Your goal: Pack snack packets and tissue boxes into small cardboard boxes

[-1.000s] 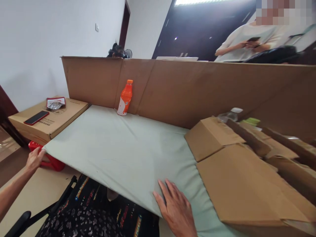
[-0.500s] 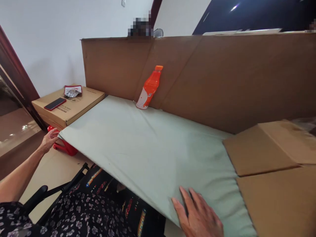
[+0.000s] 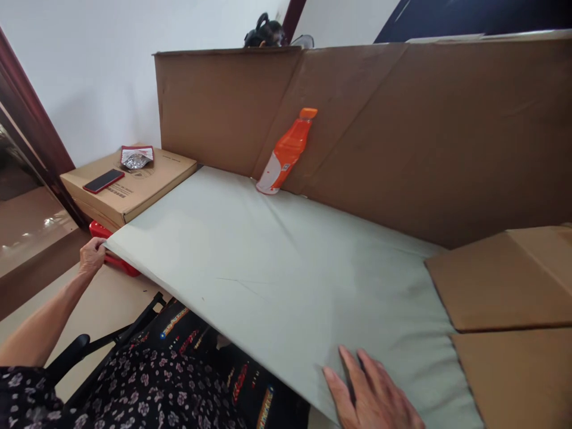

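Note:
A pale green tablecloth (image 3: 250, 250) covers the table, smooth over the middle and creased toward the right. At the table's near left corner, my left hand (image 3: 92, 255) is closed on the edge of the cloth, its fingertips partly hidden. My right hand (image 3: 370, 393) lies on the cloth near the front edge, palm down with fingers spread and nothing in them. An orange bottle (image 3: 288, 152) with an orange cap leans against the cardboard wall at the back of the table.
A tall cardboard wall (image 3: 447, 137) stands along the back, with part of a person's head behind it. To the left, a cardboard box (image 3: 156, 179) bears a phone (image 3: 103, 181) and a foil pouch (image 3: 136, 158). Cardboard flaps (image 3: 513, 286) lie right. A red stool (image 3: 121, 263) and chair armrest (image 3: 80, 345) are below.
My left hand's fingers have closed on the cloth's corner. My right hand stays flat and spread on the cloth. The view has shifted slightly, moving the bottle rightward in the picture.

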The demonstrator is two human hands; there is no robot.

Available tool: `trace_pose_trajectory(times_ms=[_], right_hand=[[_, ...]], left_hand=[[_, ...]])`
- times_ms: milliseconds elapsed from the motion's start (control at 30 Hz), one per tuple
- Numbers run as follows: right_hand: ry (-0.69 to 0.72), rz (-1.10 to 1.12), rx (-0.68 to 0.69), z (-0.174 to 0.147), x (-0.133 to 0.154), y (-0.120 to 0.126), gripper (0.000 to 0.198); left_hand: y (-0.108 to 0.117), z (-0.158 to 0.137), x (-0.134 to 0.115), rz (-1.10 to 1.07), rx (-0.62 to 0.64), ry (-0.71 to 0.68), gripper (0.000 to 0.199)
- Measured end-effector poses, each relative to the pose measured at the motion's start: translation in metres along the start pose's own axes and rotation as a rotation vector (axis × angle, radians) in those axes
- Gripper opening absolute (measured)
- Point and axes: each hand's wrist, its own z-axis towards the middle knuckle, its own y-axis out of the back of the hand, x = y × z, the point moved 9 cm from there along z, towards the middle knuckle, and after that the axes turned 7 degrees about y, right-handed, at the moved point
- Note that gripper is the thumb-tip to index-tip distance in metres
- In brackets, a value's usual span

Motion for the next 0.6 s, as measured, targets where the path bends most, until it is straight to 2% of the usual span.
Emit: trace_pose_trajectory(times_ms=[100, 267, 400, 500, 567, 600], right_hand=[[-0.019, 0.021, 0.019, 0.001, 0.003, -0.003, 0.063], [-0.123, 0.076, 0.101, 0.004, 0.002, -0.006, 0.057], [-0.160, 0.096, 0.138, 0.007, 0.002, -0.003, 0.056], [-0.151, 0.079, 0.128, 0.010, 0.004, 0.001, 0.055], [-0.143, 0.064, 0.125, 0.012, 0.006, 0.002, 0.053], [-0.142, 0.059, 0.125, 0.014, 0.006, 0.001, 0.052]], left_hand=[[0.003, -0.005, -0.005, 0.052, -0.017, 0.013, 0.037], [0.005, -0.011, -0.029, 0.135, -0.004, -0.017, 0.038], [0.025, -0.025, -0.049, 0.197, -0.016, -0.098, 0.035], [0.043, -0.044, -0.086, 0.183, -0.105, -0.241, 0.036], [0.038, -0.059, -0.127, 0.140, -0.128, -0.396, 0.039], [0.027, -0.067, -0.152, 0.116, -0.113, -0.484, 0.040]])
